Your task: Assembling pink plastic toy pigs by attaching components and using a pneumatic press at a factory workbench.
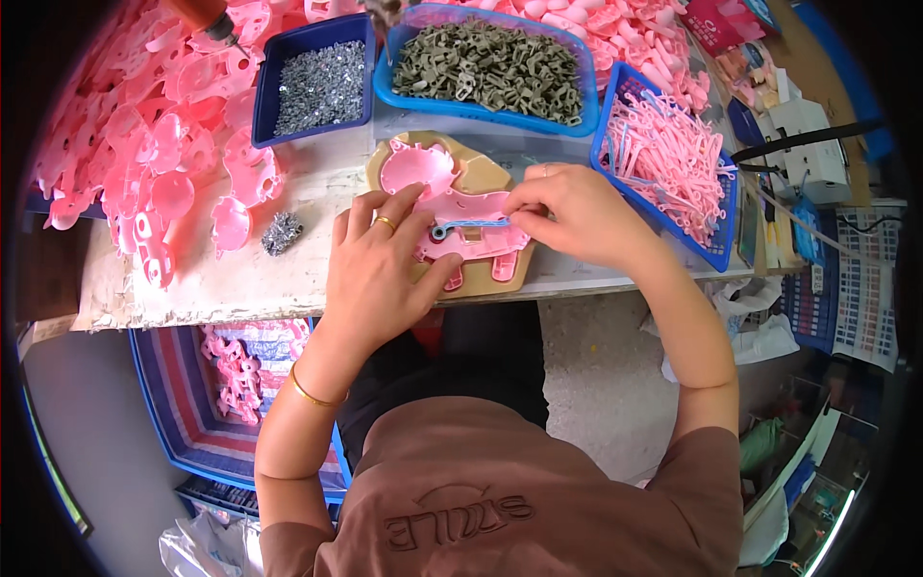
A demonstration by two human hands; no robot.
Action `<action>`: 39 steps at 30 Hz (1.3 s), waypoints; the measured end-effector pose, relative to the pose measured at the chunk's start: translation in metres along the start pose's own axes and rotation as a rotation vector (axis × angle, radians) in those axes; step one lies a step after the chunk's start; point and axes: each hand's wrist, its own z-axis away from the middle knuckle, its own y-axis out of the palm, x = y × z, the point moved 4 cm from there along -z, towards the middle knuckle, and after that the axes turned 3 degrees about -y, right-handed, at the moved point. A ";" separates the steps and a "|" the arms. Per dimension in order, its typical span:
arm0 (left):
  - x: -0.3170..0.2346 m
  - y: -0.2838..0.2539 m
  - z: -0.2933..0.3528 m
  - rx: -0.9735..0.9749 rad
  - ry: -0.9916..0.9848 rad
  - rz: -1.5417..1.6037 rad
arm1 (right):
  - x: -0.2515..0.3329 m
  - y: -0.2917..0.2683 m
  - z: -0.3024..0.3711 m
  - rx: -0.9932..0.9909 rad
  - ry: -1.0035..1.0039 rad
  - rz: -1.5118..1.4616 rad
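Observation:
A pink plastic shell half [471,204], shaped like a toy animal body, lies open side up in a tan fixture block [498,271] at the table's front edge. Along its inside runs a thin blue rod [468,225] with a ring at its left end. My left hand [380,252] rests on the shell's left part, fingers spread, thumb and index finger on either side of the ring. At the shell's right edge, my right hand [567,210] has its fingertips pinched together by the rod's right end. What they pinch is hidden.
Behind the fixture stand a blue bin of small screws [322,88] and a blue tub of grey-green clips [486,72]. A blue basket of pink rods [663,159] is at the right. Pink shells [154,144] pile up left; a screwdriver [207,19] hangs above. A screw clump [282,234] lies nearby.

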 end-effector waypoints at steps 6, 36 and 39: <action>-0.002 0.001 0.002 -0.015 -0.006 -0.005 | 0.006 0.011 0.000 -0.058 -0.042 0.171; 0.047 -0.043 0.007 -0.250 -0.058 0.086 | 0.234 -0.050 -0.221 -0.781 0.119 0.367; 0.078 -0.057 -0.009 -0.263 -0.091 -0.016 | 0.163 -0.075 -0.215 -0.363 -0.372 -0.450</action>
